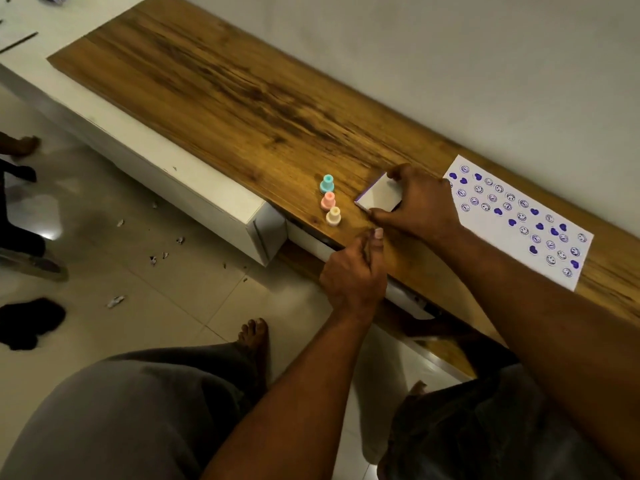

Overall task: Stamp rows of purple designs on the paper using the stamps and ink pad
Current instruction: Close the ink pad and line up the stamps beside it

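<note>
head view: the right hand (420, 206) is clamped on the ink pad (379, 195), a small white square case, with the thumb at its near corner and the fingers over its far edge. the case seems closed, and it sits on the wooden bench top (242, 98), or just above it; i cannot tell which. the left hand (353, 271) hangs at the near edge of the bench with its fingers curled loosely together, and it holds nothing that i can see.

three stamps stand in a short line just left of the ink pad: a teal stamp (326, 184), a pink stamp (328, 201) and a cream stamp (334, 216). none is in a hand. the paper (519, 220) lies to the right, partly under the right wrist, and already carries many purple smileys and hearts in loose rows.

in my judgement, the risks are these. the stamps are light and close, so a sideways move of the pad can knock them off the near edge. the wrist over the paper can smear prints if the ink is wet, or shift the sheet.
</note>
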### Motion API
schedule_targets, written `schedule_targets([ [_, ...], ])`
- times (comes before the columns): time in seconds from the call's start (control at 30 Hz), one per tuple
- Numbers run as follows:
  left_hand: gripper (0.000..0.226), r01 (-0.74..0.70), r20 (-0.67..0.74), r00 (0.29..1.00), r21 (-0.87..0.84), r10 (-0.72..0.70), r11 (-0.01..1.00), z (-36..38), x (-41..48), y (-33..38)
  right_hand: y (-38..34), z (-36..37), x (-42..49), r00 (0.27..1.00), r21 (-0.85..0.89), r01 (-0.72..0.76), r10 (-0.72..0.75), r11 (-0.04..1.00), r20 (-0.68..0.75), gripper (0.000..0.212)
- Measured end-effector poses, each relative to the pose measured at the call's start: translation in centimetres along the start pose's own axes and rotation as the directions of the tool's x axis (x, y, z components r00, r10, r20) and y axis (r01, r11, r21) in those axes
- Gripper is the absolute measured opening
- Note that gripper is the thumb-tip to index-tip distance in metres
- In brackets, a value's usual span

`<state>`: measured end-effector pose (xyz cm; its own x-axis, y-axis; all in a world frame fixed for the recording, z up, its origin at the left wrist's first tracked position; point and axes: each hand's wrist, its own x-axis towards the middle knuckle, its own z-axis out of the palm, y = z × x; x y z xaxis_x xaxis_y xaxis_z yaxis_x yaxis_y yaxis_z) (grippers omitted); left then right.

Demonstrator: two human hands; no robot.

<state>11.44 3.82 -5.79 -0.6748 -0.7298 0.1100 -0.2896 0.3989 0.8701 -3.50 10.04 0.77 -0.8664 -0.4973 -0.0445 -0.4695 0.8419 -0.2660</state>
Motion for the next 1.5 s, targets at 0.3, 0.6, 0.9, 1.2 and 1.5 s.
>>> schedule_targets([
  [0.3,0.076,-0.029,-0.017,0.999,-0.03,0.029,0.999,1.9,1.1,3.6,4.7,-2.9,6.7,0.996,0.016,-0.08,0.08,0.997,0.035,0.097],
  [0.6,0.082,0.004,0.063,0.998,-0.108,0.003,0.994,3.1,0.7,4.8,8.9,-2.6,9.6,0.998,0.041,-0.066,0.066,0.997,0.001,0.087],
  [0.9,0.08,-0.014,0.019,1.0,-0.133,0.016,0.991,2.9,0.8,4.7,10.0,-2.5,9.4,1.0,0.078,-0.028,0.028,0.997,0.004,0.093],
  [1.2,0.068,-0.118,-0.131,0.987,-0.211,0.092,0.97,2.7,1.0,4.7,9.5,-3.0,9.7,1.0,0.123,0.004,-0.007,0.992,0.022,0.103],
  [1.5,0.039,-0.161,-0.414,0.91,-0.311,0.019,0.937,-0.5,6.5,2.5,1.9,-4.2,8.8,0.898,0.15,0.439,-0.427,0.886,-0.106,0.043],
])
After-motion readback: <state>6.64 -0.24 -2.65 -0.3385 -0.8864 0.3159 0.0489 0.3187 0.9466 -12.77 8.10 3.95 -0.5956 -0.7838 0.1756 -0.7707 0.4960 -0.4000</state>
